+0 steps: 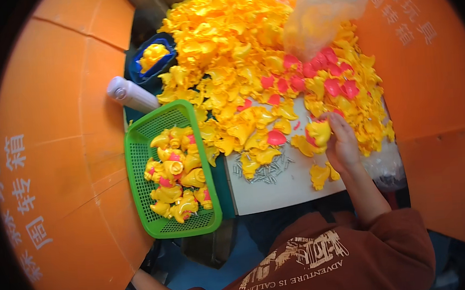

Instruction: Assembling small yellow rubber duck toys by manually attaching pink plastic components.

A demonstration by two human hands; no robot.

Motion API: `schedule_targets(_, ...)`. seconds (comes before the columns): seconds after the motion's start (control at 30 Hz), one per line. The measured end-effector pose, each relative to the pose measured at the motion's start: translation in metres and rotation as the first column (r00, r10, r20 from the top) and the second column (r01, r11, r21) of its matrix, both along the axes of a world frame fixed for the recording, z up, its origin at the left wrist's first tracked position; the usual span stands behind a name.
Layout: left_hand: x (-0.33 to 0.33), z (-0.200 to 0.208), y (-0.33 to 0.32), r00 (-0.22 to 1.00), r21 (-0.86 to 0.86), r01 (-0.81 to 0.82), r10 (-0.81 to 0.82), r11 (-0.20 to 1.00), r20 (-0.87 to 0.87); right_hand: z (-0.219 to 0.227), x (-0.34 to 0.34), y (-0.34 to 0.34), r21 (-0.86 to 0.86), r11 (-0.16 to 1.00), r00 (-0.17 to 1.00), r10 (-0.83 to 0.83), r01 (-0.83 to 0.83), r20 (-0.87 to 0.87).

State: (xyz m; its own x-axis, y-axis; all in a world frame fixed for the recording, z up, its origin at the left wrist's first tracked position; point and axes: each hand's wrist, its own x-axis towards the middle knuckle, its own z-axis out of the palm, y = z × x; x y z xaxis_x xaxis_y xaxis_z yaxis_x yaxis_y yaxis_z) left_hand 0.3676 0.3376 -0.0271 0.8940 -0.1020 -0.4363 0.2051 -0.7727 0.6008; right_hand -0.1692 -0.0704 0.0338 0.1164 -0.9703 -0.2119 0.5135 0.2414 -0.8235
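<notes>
My right hand [343, 143] is closed on a yellow toy part [319, 132] that has a red piece along its left side; my fingers hide its right end. It is held over the white board [284, 195], next to loose yellow shells [319, 177]. Silver metal pins [266, 170] lie scattered on the board to the left. Beyond my hand, red shells [332, 87] sit among the yellow ones. My left forearm [150, 288] reaches toward the lower left, and the hand itself is hidden behind an orange panel.
A green basket [214, 213] holding several yellow-and-red toy pieces [174, 168] stands left of the board. Behind it are a pale bottle [132, 94] and a blue container [168, 59]. A big heap of yellow shells [224, 32], a clear plastic bag [323, 12] and orange panels [434, 104] surround the board.
</notes>
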Motion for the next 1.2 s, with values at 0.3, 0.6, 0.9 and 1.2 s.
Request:
schedule_targets(0.3,-0.004,-0.031,-0.016,0.963,0.308,0.27,-0.26,0.912,-0.074,-0.001,0.0,-0.007,0.103,0.995,0.962,-0.017,-0.011,0.272)
schedule_targets(0.6,-0.144,-0.049,-0.03,0.092,0.109,0.994,-0.369,-0.025,-0.925,-0.006,-0.009,-0.01,-0.073,0.994,0.988,0.086,-0.077,0.13)
schedule_targets(0.9,-0.38,0.062,-0.282,0.457,-0.764,0.632,-0.86,0.134,0.227,0.006,0.011,0.001,-0.289,0.921,0.965,0.254,-0.262,-0.066)
schedule_targets(1.2,-0.429,0.061,-0.363,0.614,-0.936,0.352,-0.749,-0.023,0.249,0.023,-0.001,-0.011,-0.532,0.825,0.931,-0.019,-0.192,-0.365)
